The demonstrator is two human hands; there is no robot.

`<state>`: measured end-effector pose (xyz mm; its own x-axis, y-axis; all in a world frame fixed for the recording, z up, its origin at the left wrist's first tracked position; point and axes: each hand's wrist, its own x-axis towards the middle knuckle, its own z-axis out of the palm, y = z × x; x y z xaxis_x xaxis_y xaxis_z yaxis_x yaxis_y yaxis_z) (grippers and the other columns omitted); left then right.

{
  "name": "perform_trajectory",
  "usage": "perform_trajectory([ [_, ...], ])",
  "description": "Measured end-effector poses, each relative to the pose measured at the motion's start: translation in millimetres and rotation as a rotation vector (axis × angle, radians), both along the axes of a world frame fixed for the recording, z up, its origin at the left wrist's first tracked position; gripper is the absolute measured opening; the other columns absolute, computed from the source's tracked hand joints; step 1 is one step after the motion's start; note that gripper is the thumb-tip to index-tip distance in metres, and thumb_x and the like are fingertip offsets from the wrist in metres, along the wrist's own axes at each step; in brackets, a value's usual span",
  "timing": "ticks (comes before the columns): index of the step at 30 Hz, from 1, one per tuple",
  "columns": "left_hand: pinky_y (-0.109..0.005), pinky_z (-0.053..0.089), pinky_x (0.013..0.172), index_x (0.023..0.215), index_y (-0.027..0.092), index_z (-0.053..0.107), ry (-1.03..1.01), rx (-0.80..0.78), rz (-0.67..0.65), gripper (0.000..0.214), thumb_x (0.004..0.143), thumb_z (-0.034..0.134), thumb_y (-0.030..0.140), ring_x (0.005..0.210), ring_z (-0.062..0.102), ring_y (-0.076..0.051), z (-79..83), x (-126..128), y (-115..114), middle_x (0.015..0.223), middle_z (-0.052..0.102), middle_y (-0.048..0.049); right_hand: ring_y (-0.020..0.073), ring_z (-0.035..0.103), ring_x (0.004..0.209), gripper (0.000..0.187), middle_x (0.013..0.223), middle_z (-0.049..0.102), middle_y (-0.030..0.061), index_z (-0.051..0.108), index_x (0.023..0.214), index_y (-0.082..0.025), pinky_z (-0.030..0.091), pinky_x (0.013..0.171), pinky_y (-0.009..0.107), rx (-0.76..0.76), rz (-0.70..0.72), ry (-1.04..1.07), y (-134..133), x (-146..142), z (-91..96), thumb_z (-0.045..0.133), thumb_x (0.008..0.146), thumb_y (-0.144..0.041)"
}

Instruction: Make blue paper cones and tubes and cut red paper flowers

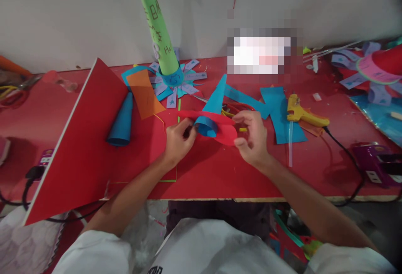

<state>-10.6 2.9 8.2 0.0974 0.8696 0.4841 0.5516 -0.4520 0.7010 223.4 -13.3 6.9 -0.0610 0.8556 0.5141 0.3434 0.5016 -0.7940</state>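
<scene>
A red paper piece (228,132) with a rounded edge is held over the table between my hands. A short blue paper ring (206,126) shows at its near side, and a pointed blue paper piece (216,94) rises behind; whether that point is joined to the red piece I cannot tell. At the left end, my left hand (179,140) pinches the edge beside the blue ring, its fingertips partly hidden. My right hand (253,138) grips the right edge between thumb and fingers.
A red board (81,140) stands folded up at left, beside a blue cone (121,121). Behind stands a green paper tube (160,27) on a petalled base. To the right lie blue paper strips (279,115), a corded yellow glue gun (306,114) and a purple power strip (373,163).
</scene>
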Motion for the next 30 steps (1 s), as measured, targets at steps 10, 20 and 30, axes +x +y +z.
perform_trajectory([
  [10,-0.023,0.046,0.065,0.115,0.021,0.065,0.13,-0.018,0.004,0.019,0.097,0.065,0.025,0.066,0.06,-0.011,-18.9,1.6,2.7,0.084,0.07,0.0012,0.0248,0.079,0.103,0.033,0.12,0.075,0.01,0.054,0.138,-0.027,0.069,0.08,0.037,0.185,-0.033,-0.133,5.5,-9.1,-14.5,0.061,0.106,-0.03],
  [20,-0.019,0.04,0.057,0.099,0.02,0.061,-0.06,-0.049,-0.008,0.014,0.09,0.06,0.011,0.059,0.053,-0.007,-14.7,-1.3,6.6,0.074,0.061,0.0056,0.027,0.072,0.11,0.032,0.121,0.068,0.009,0.062,0.132,-0.034,0.067,0.091,0.047,0.321,0.102,-0.32,9.0,-1.2,-14.7,0.063,0.103,-0.021],
  [30,-0.02,0.047,0.063,0.108,0.02,0.068,-0.014,0.042,-0.079,0.024,0.092,0.056,0.008,0.065,0.058,-0.008,-6.9,-6.5,3.9,0.083,0.066,0.0029,0.027,0.072,0.124,0.039,0.137,0.072,0.0127,0.073,0.132,-0.027,0.066,0.104,0.044,0.2,0.262,-0.467,9.2,0.1,-21.8,0.048,0.106,-0.013],
])
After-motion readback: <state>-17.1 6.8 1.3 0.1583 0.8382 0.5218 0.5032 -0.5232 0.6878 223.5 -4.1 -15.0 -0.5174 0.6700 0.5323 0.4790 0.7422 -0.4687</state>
